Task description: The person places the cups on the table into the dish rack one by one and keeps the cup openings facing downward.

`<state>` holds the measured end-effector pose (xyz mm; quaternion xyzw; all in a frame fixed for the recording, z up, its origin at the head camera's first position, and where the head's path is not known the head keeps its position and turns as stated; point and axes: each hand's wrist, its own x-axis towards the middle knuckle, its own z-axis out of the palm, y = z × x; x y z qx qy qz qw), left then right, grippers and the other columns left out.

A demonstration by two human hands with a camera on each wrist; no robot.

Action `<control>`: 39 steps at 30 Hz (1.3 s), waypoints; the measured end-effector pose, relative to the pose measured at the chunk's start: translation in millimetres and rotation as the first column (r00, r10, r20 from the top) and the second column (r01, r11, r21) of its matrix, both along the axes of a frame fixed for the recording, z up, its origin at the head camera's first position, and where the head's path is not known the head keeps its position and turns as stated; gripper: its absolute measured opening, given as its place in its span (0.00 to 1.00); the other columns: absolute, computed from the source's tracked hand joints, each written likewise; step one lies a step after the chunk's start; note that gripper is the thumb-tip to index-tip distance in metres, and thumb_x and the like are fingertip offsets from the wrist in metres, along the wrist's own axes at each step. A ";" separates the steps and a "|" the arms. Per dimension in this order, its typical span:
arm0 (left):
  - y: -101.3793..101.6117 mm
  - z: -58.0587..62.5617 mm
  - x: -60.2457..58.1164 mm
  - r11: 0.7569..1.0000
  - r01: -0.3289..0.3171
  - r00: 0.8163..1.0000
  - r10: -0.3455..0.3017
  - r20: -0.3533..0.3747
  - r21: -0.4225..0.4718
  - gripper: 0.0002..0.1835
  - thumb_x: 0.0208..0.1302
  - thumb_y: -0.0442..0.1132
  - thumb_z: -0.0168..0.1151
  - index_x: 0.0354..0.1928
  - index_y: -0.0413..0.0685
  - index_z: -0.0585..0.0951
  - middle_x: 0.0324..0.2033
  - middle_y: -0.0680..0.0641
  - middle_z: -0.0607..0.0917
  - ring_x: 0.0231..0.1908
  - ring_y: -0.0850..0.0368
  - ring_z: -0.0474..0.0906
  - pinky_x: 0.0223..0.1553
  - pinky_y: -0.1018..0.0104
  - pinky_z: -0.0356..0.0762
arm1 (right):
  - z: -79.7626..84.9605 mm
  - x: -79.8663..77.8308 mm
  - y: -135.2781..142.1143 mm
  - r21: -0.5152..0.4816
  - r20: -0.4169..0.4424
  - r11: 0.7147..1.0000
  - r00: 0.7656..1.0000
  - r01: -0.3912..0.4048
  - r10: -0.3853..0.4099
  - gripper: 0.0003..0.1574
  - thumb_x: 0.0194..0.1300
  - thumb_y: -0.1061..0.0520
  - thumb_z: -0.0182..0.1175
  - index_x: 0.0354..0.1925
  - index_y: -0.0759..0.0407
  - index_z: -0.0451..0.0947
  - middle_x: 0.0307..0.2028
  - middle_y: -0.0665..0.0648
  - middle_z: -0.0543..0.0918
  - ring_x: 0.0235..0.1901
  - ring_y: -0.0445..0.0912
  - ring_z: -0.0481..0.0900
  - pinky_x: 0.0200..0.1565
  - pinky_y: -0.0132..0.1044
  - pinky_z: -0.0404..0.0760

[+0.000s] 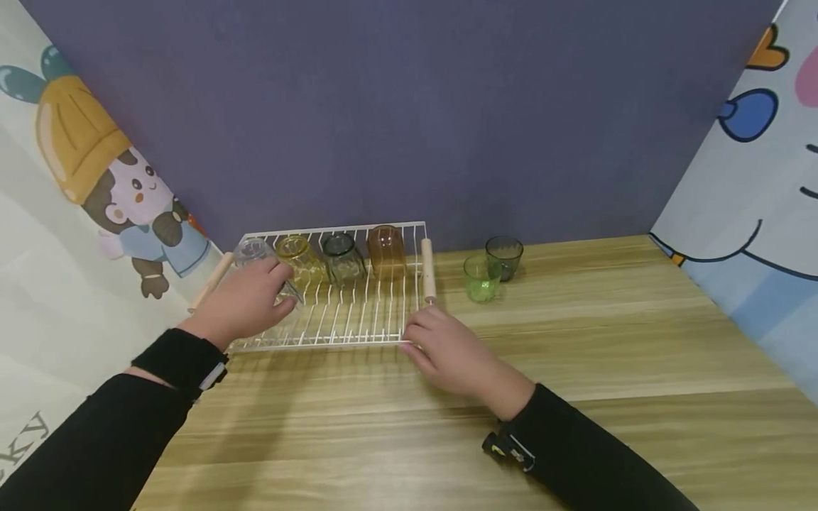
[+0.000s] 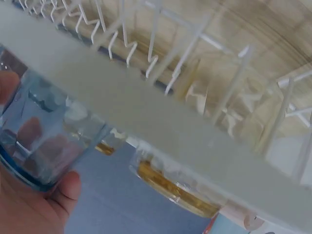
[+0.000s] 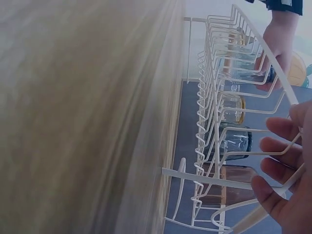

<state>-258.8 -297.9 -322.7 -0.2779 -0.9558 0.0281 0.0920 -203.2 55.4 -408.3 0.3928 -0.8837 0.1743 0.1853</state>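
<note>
Wood-grain table, bearing a rack; at its four o'clock, right hand, fingers curled round it; at nine o'clock, left hand, fingers clamped on a blue glass. Could chip the yellow glass if swung towards three.

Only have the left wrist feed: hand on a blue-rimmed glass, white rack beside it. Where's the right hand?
Observer: The right hand grips the white rack at its near right corner.
Operator: Any glasses outside it?
Observer: Two, on the table to the right of the rack: a green glass and a dark grey glass.
Operator: Which is nearer the rack?
Observer: The green one.
</note>
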 end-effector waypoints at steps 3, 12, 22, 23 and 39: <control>-1.4 1.7 -2.2 1.000 -0.015 1.000 0.015 0.014 0.000 0.19 0.72 0.44 0.62 0.56 0.37 0.77 0.45 0.40 0.80 0.42 0.44 0.79 0.46 0.46 0.76 | -0.7 0.1 0.3 0.006 -0.005 1.000 1.000 0.008 -0.008 0.10 0.77 0.50 0.59 0.42 0.53 0.83 0.44 0.50 0.81 0.50 0.47 0.76 0.59 0.44 0.76; -4.5 -8.2 -9.2 1.000 -0.012 0.999 0.013 0.051 -0.014 0.16 0.71 0.44 0.64 0.51 0.39 0.77 0.39 0.44 0.78 0.36 0.48 0.77 0.41 0.48 0.76 | -0.1 0.6 -0.6 0.018 -0.018 1.000 1.000 0.003 -0.002 0.09 0.77 0.51 0.59 0.41 0.53 0.82 0.42 0.49 0.81 0.49 0.47 0.76 0.57 0.43 0.77; -5.5 -20.7 -15.7 1.000 -0.023 0.996 0.024 0.090 -0.020 0.15 0.72 0.45 0.61 0.50 0.40 0.77 0.37 0.46 0.75 0.34 0.50 0.72 0.39 0.50 0.71 | -0.3 0.4 -1.4 0.029 -0.032 1.000 0.999 0.008 -0.007 0.10 0.78 0.50 0.58 0.40 0.53 0.81 0.42 0.49 0.80 0.49 0.47 0.76 0.58 0.43 0.76; -5.6 -21.2 -16.0 1.000 -0.022 0.996 0.024 0.089 -0.021 0.15 0.72 0.45 0.61 0.49 0.41 0.77 0.36 0.46 0.74 0.34 0.50 0.71 0.39 0.51 0.71 | -0.2 0.4 -1.6 0.029 -0.035 1.000 0.999 0.007 -0.006 0.10 0.78 0.51 0.58 0.40 0.53 0.81 0.42 0.49 0.80 0.49 0.47 0.76 0.58 0.43 0.76; -10.4 -24.2 -15.5 0.998 -0.064 0.993 0.065 0.104 -0.008 0.23 0.71 0.47 0.64 0.58 0.35 0.78 0.47 0.38 0.78 0.47 0.40 0.77 0.49 0.42 0.75 | -0.9 0.4 -3.0 0.021 -0.053 1.000 0.999 -0.003 0.004 0.07 0.75 0.52 0.61 0.39 0.53 0.81 0.41 0.50 0.80 0.47 0.48 0.76 0.55 0.43 0.77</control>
